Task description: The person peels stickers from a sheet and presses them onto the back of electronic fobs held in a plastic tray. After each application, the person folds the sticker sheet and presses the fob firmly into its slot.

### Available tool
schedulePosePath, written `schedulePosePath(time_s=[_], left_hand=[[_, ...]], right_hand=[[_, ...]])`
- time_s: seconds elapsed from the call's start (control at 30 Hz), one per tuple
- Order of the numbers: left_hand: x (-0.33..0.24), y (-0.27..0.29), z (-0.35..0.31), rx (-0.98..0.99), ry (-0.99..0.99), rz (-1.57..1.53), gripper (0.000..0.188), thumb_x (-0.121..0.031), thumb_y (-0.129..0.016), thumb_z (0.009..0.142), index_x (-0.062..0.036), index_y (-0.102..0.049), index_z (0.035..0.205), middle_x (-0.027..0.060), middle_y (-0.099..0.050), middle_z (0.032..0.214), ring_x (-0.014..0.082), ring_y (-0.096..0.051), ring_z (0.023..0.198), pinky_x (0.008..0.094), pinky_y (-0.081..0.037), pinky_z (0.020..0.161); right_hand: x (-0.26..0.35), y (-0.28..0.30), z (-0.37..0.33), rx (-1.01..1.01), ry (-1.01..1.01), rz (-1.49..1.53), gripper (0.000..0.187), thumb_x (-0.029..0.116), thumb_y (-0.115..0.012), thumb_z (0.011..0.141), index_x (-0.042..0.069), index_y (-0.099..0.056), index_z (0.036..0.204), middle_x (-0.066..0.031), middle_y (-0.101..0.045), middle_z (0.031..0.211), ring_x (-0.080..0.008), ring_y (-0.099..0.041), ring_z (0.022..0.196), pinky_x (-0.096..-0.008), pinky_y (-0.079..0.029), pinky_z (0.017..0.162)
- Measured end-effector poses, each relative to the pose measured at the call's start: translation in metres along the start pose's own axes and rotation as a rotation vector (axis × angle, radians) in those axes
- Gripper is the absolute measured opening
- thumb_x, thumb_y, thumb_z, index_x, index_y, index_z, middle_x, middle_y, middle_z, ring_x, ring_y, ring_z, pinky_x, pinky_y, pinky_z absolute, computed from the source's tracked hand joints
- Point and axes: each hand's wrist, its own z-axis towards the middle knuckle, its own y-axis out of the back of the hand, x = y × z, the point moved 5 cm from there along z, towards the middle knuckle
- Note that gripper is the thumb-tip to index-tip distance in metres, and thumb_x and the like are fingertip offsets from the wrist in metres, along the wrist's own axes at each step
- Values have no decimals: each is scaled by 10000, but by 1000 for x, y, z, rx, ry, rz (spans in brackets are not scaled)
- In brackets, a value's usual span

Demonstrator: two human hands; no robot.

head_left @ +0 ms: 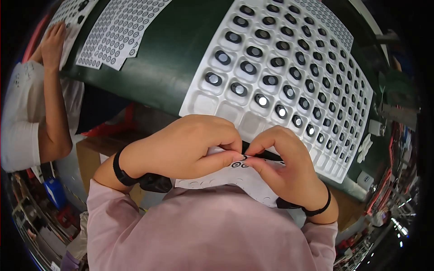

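Your left hand [194, 142] and right hand [291, 158] pinch a white paper sheet of black-ringed labels [210, 178], likely peeling; a clean lift seems needed, white plastic tray [206, 105] at one o'clock.

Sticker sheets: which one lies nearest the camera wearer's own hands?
The white sheet beneath the left hand and right hand, nearest the pink shirt; few printed circles show on it, while the other sheets lie farther off.

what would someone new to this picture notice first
Probably the big white tray, its rows of dark oval pieces filling much of the upper right. Next, at the centre, the left hand and right hand pinching a white sheet. Then, at upper left, a co-worker's hand over another sheet.
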Motion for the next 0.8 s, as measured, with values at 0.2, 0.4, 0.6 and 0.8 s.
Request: schedulePosePath(time_s=[0.2,0.4,0.6,0.8], left_hand=[[8,1,-4,46,98,-239,44,-53,-684,900,-15,-668,915,81,-676,839,209,-639,733,319,-505,674],[11,-2,-4,107,175,-416,60,-44,-688,884,-2,-665,920,50,-677,831,131,-627,744,287,-503,693],[13,-6,-4,149,225,-571,74,-76,-654,920,-3,-669,925,14,-683,825,72,-608,774,259,-500,703],[18,-12,-4,217,446,-788,54,-51,-698,932,-4,-672,939,-9,-674,849,57,-595,783,237,-481,710]], right_hand=[[-2,-6,2,27,5,96,268,-55,-799,793,42,-634,982,-87,-688,951,-237,-640,851,-350,-490,782],[2,-6,3,17,112,164,285,-115,-760,779,68,-626,951,-76,-699,948,-221,-629,830,-341,-478,747],[2,-4,1,-21,203,164,322,-141,-752,754,87,-629,944,-63,-704,916,-215,-630,824,-345,-470,747],[6,-1,-1,-66,240,103,320,-134,-770,732,95,-651,922,-49,-712,880,-219,-639,787,-351,-468,747]])
